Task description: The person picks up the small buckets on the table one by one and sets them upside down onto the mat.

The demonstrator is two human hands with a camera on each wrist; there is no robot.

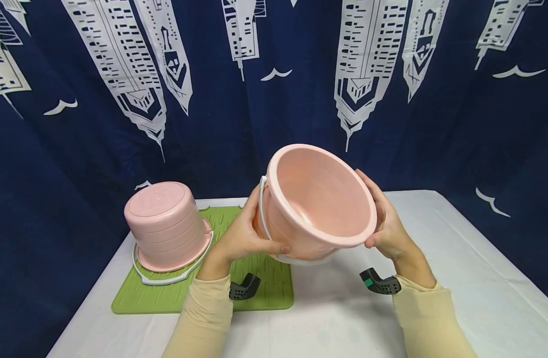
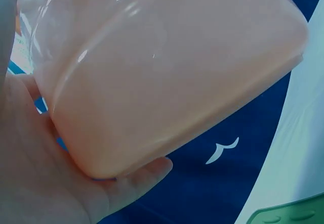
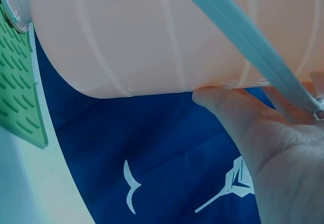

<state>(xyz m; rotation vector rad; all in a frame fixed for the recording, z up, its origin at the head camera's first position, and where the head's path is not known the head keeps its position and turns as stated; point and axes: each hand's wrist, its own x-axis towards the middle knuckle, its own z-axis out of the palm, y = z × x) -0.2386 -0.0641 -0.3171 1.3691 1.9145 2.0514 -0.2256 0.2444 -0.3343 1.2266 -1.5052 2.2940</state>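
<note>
Above the white table, both hands hold a pale pink bucket (image 1: 319, 194) tilted, its open mouth turned toward the head camera. The left hand (image 1: 247, 236) grips the bucket's left side, thumb across the front of the wall and most fingers hidden behind. On the opposite side, the right hand (image 1: 388, 226) holds the wall near the rim. A pale bucket handle (image 1: 262, 209) hangs down the left side and below the bucket; in the right wrist view the handle (image 3: 243, 37) crosses the ribbed wall. The bucket's inside shows nothing in it.
A second pink bucket (image 1: 166, 223) stands upside down at the left on a green ridged mat (image 1: 265, 288), its handle lying on the mat. The white tabletop (image 1: 462, 258) extends right. A dark blue curtain (image 1: 296, 114) with white building prints hangs behind.
</note>
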